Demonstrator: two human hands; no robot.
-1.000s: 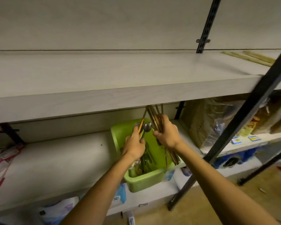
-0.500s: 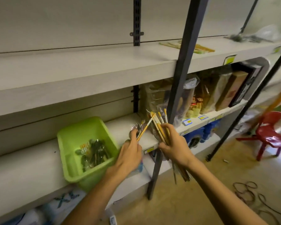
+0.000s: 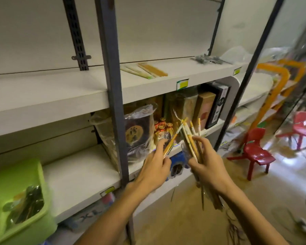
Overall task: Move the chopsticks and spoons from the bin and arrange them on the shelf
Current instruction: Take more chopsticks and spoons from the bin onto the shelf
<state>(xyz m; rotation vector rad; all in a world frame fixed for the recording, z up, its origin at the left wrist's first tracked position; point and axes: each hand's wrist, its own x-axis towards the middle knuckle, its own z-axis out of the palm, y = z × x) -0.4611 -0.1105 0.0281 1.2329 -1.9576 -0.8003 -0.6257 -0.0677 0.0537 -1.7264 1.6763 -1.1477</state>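
Dark steel upright [image 3: 111, 96] of the rack stands just left of the left fingers, between them and the green bin [image 3: 16, 197], which sits far left on the lower shelf w/ cutlery still inside, blurred. Behind the fingertips: plastic-wrapped goods [image 3: 138, 131], small jars and cartons [image 3: 204, 106] on the lower shelf. Above the fingers, upper shelf [image 3: 60, 89] carries chopsticks already laid out [image 3: 145, 70]; further right a grey pile, too blurred to name. Red plastic chairs [image 3: 254, 149] on the floor, right of the right hand.

Left hand [image 3: 155, 167]: fingers curled, pinching a few chopsticks [image 3: 171, 140] and what looks like a spoon bowl, blurred. Right hand [image 3: 208, 167]: fingers wrapped round a bundle of chopsticks [image 3: 191, 140], tips fanning up past the fingertips, butt ends hanging below the wrist. Hands near each other, apart.
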